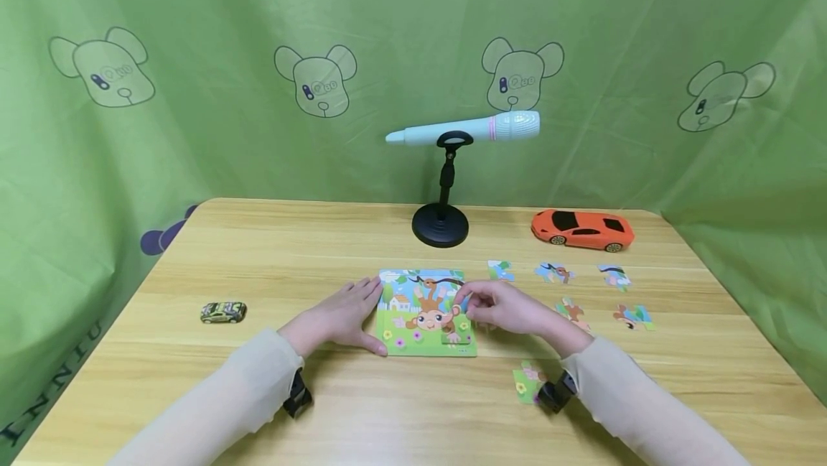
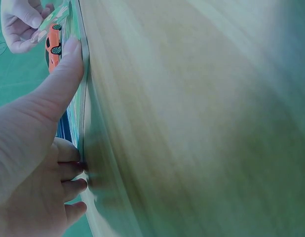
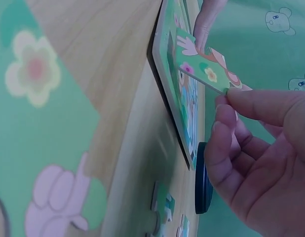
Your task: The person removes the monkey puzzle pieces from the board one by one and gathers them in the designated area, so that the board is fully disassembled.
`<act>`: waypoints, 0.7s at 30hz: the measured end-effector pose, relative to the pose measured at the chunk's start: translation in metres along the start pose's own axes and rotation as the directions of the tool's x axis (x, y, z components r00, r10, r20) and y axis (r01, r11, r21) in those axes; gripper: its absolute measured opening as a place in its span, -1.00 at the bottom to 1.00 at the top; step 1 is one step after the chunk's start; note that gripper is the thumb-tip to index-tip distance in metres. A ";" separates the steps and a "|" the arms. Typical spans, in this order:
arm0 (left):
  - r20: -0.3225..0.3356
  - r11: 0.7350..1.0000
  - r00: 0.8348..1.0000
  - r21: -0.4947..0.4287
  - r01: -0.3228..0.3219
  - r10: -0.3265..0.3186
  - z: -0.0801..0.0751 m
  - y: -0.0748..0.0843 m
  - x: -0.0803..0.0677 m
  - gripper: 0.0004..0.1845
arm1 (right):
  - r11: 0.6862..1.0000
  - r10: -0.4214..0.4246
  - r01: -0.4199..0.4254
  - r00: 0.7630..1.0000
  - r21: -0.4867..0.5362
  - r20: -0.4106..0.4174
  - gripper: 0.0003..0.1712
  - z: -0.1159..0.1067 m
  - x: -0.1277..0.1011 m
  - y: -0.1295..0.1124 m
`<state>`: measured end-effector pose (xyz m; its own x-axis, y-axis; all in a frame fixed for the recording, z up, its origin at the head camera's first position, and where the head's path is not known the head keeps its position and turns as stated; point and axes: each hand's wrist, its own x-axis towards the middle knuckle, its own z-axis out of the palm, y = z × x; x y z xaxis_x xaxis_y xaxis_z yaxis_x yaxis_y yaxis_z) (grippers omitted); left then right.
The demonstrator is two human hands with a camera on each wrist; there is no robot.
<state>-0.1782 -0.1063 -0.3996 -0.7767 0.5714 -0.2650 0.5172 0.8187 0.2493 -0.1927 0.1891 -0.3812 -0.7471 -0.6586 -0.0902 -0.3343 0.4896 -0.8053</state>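
Observation:
A monkey jigsaw board lies flat on the wooden table. My left hand rests with straight fingers against the board's left edge; its thumb lies along that edge. At the board's right side my right hand pinches a green puzzle piece with flowers between thumb and fingers, holding it tilted just above the board. In the left wrist view the right hand shows at the top left.
Several loose puzzle pieces lie right of the board, one more by my right wrist. Behind stand a microphone on a black stand and an orange toy car. A small toy car sits at the left. Green cloth surrounds the table.

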 end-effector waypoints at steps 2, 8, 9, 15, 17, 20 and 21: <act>-0.001 1.000 1.000 0.002 -0.001 0.001 0.000 0.000 0.000 0.20 | 1.000 0.007 -0.007 1.000 0.027 0.001 -0.79 -0.002 -0.002 0.000; -0.005 1.000 1.000 0.004 -0.004 0.004 -0.001 0.000 0.000 0.20 | 0.997 0.023 -0.023 1.000 0.074 -0.008 -0.79 -0.011 -0.009 0.004; -0.006 1.000 1.000 0.005 -0.004 0.004 -0.001 0.000 0.000 0.19 | 0.997 0.024 -0.023 1.000 0.075 -0.014 -0.79 -0.013 -0.011 0.004; -0.006 1.000 1.000 0.004 -0.006 0.006 -0.002 0.001 0.000 0.19 | 0.995 0.023 -0.017 0.998 0.097 -0.063 -0.79 -0.026 -0.025 0.012; -0.005 1.000 1.000 0.004 -0.006 0.006 -0.001 0.001 -0.001 0.19 | 0.994 0.022 -0.013 0.997 0.113 -0.077 -0.80 -0.031 -0.030 0.015; -0.006 1.000 1.000 0.005 -0.007 0.007 -0.001 0.001 -0.001 0.20 | 0.992 0.027 -0.016 0.995 0.123 -0.092 -0.79 -0.040 -0.040 0.018; -0.007 1.000 1.000 0.004 -0.007 0.007 -0.001 0.001 -0.001 0.20 | 0.993 0.036 -0.024 0.994 0.116 -0.102 -0.79 -0.042 -0.044 0.018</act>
<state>-0.1777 -0.1061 -0.3979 -0.7756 0.5766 -0.2568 0.5241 0.8150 0.2470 -0.1906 0.2510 -0.3673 -0.8132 -0.5789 -0.0592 -0.2471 0.4357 -0.8655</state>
